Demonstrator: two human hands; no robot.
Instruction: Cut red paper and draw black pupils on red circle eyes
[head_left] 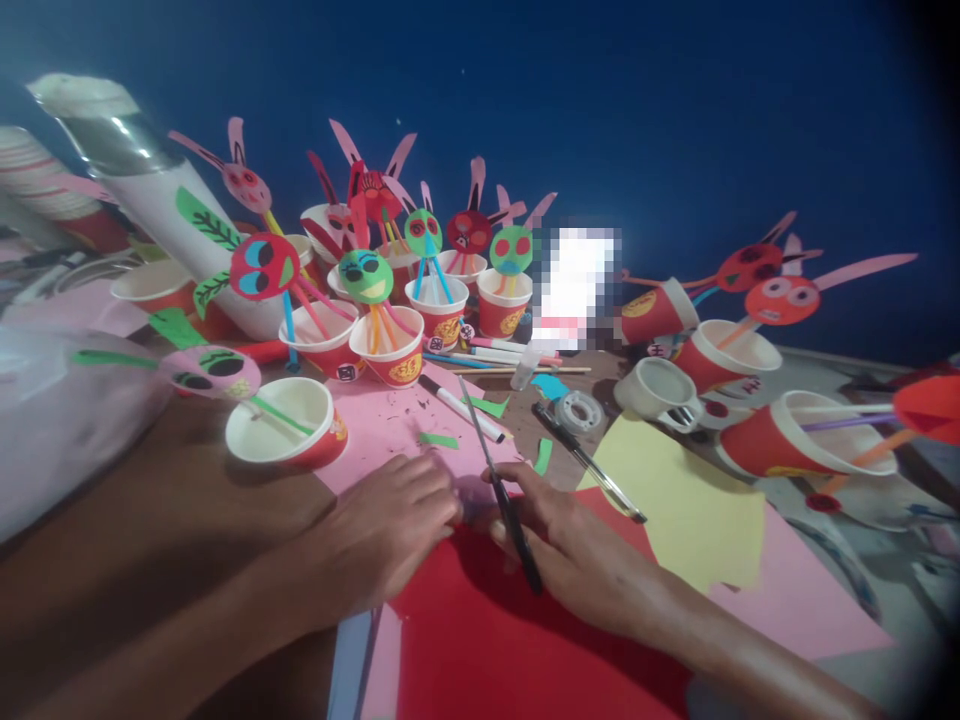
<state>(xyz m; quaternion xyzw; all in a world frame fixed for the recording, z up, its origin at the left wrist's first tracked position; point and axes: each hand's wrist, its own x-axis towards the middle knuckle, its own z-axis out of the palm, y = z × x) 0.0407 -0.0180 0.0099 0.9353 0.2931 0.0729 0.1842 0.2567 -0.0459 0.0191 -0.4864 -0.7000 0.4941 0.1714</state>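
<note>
My right hand (570,550) grips black-handled scissors (517,540), turned edge-on so that the thin blades point up and away. Beside it, my left hand (390,520) is closed, with its fingers curled together over the meeting edges of a pink sheet (375,415) and a red sheet (480,640). What lies under those fingertips is hidden. Green paper scraps (439,440) and a marker (465,410) lie just beyond my hands. To the right of the scissors is a black pen (592,465) on yellow paper (682,510).
Red paper cups, including a near one (330,440), hold paper faces with ears on coloured stems. A white mug (652,390), a tape roll (579,410) and a lying cup (810,435) are to the right. A large white bottle (180,210) leans at the back left.
</note>
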